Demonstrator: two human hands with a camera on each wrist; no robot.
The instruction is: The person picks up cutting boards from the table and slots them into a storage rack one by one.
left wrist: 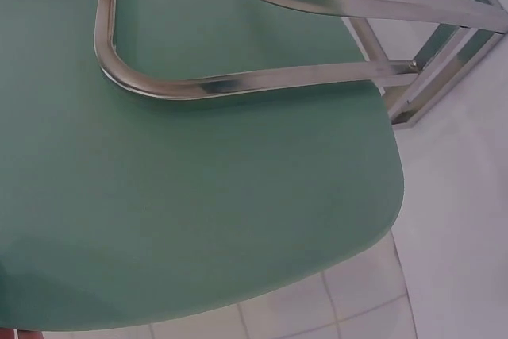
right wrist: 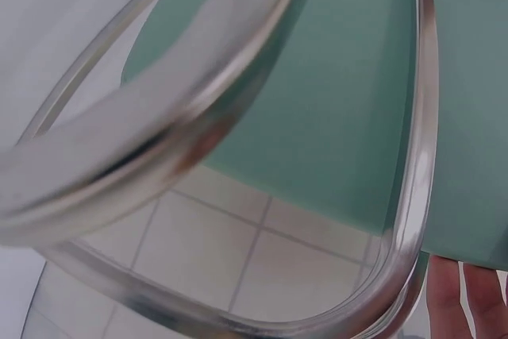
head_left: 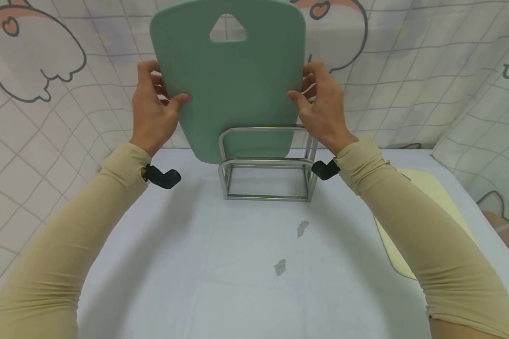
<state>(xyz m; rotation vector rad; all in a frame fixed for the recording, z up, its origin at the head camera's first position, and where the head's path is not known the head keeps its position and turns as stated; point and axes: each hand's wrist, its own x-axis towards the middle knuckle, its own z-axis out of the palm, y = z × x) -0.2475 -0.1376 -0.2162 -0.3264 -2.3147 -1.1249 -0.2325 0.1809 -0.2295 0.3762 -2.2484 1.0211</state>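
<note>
A green cutting board (head_left: 233, 84) with a triangular handle hole stands upright between my two hands. My left hand (head_left: 154, 106) grips its left edge, thumb on the near face and fingers toward the back. On the opposite edge my right hand (head_left: 324, 106) pinches it the same way. The board's lower part is behind the bars of a silver metal rack (head_left: 265, 162) and sticks out past the rack's left side. In the left wrist view a rack bar (left wrist: 262, 79) crosses close over the board's face. I cannot tell whether the bottom edge touches the table.
A cream-coloured board (head_left: 432, 188) lies flat on the right of the white table (head_left: 237, 306), partly covered by my right forearm. Two small grey patches (head_left: 280, 267) mark the tabletop. Behind it hangs a checked cloth (head_left: 407, 84) with cartoon drawings.
</note>
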